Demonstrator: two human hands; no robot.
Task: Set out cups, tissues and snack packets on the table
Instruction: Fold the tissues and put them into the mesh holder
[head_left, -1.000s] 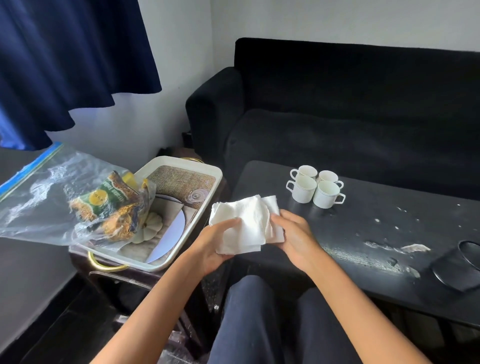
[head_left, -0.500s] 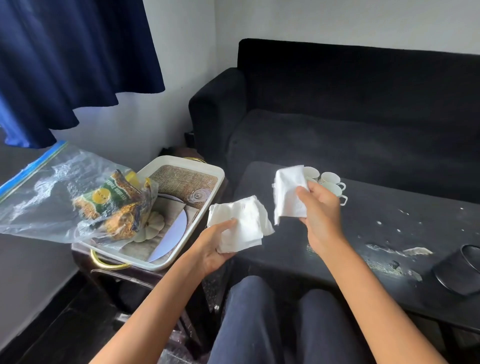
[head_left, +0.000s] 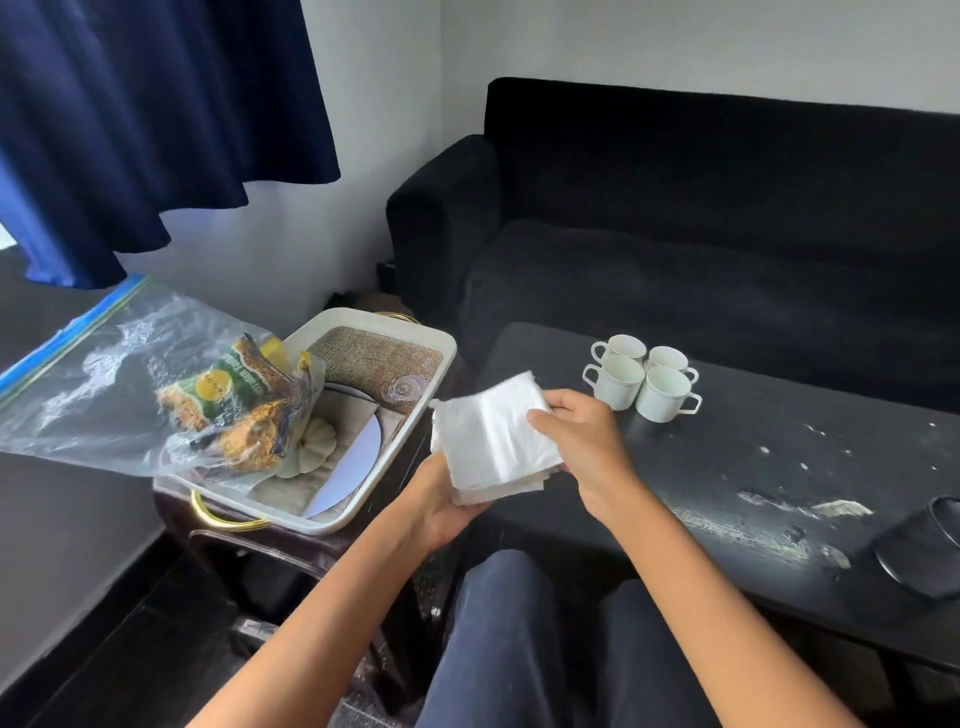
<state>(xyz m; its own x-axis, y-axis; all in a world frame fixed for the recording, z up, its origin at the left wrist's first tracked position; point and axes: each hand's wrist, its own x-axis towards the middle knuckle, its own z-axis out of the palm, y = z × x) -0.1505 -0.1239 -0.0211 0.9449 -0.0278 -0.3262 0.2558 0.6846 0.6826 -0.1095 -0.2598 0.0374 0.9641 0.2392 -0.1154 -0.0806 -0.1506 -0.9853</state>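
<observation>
A stack of white tissues (head_left: 493, 441) is held between both hands above the black table's (head_left: 753, 467) near left corner. My left hand (head_left: 441, 506) supports the stack from below, fingers curled under it. My right hand (head_left: 582, 441) grips its right edge, thumb on top. Several white cups (head_left: 641, 382) stand clustered on the table's far left part. Green and yellow snack packets (head_left: 234, 400) lie inside a clear zip bag (head_left: 114, 374) that rests over the left end of a white tray (head_left: 431, 348).
The tray sits on a dark side stand with a gold handle (head_left: 218, 519), left of the table. A black sofa (head_left: 701, 234) runs behind the table. A black round object (head_left: 924, 551) lies at the table's right edge. White flakes speckle the tabletop. My knees are below.
My right hand, which held a single tissue lifted apart half a second ago, has come back down onto the stack in my left hand. The tissues are together again.
</observation>
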